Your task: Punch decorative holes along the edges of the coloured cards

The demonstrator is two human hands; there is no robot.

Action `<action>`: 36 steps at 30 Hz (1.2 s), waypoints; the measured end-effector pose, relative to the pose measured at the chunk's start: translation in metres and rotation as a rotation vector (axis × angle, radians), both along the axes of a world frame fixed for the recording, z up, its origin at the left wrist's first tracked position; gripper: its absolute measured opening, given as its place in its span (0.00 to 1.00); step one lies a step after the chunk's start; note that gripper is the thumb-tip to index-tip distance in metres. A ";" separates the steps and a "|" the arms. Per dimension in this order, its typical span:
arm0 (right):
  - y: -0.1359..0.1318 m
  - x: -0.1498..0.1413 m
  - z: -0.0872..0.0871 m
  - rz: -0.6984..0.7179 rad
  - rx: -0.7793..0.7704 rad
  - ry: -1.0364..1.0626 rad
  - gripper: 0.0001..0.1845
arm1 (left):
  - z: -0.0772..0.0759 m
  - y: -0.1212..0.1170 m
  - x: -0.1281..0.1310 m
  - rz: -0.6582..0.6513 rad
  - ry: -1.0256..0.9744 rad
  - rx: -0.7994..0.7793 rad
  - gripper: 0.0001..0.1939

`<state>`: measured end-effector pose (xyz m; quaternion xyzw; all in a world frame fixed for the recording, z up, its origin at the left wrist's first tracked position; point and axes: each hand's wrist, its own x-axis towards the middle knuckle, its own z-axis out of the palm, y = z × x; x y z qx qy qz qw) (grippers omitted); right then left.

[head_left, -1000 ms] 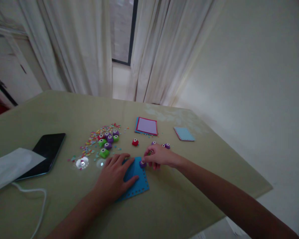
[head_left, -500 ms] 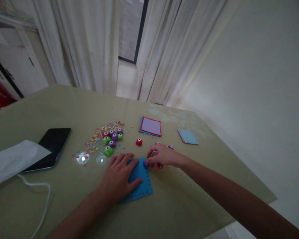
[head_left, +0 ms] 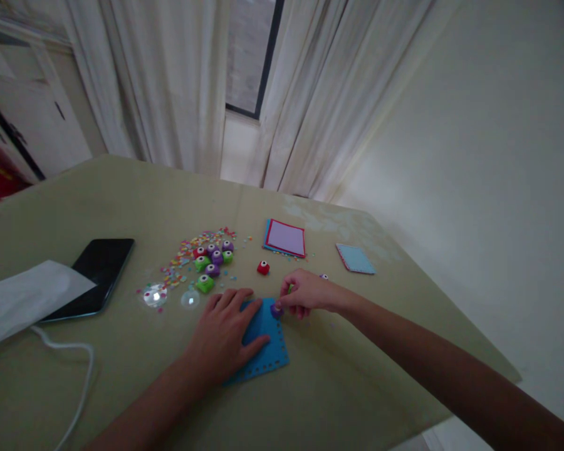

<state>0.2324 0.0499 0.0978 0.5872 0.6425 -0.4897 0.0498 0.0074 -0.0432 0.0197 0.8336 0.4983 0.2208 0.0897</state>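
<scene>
A blue felt sheet [head_left: 275, 351] with small holes punched along its edges lies on the table. Spread flat over its left part, my left hand [head_left: 225, 332] presses it down with the fingers apart. At the sheet's upper right corner sits a small purple toy piece [head_left: 277, 309]. My right hand [head_left: 303, 294] pinches that piece from the right with thumb and fingertips. Something green shows partly behind my right fingers. A purple one-eyed piece [head_left: 324, 277] is half hidden beyond the right wrist.
Several one-eyed pieces [head_left: 212, 270] lie left of centre beside scattered confetti bits [head_left: 181, 257]. A red piece [head_left: 263, 267] stands alone. Farther back are stacked felt squares [head_left: 286, 238] and a light blue square [head_left: 356, 259]. On the left, white paper [head_left: 32, 297] overlaps a black tablet [head_left: 104, 269].
My right fingers have shifted slightly right, and more of the purple piece at the corner shows. My left hand stays in place on the felt.
</scene>
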 end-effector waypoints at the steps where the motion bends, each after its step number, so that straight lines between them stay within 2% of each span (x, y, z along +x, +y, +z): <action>1: 0.000 0.000 0.000 0.019 0.013 -0.029 0.14 | 0.000 0.000 0.000 0.001 0.001 0.000 0.26; 5: 0.001 0.001 -0.001 0.166 0.143 -0.196 0.21 | -0.002 0.001 0.000 0.001 0.006 0.000 0.26; 8: 0.002 -0.001 -0.001 0.219 0.203 -0.255 0.22 | -0.002 0.001 0.000 0.002 0.006 0.005 0.26; 25: 0.000 -0.009 0.008 0.260 0.190 -0.325 0.20 | -0.005 -0.001 0.001 0.008 0.015 0.011 0.26; 36: -0.004 -0.016 0.014 0.270 0.226 -0.393 0.17 | 0.000 0.001 0.001 0.003 0.059 -0.005 0.25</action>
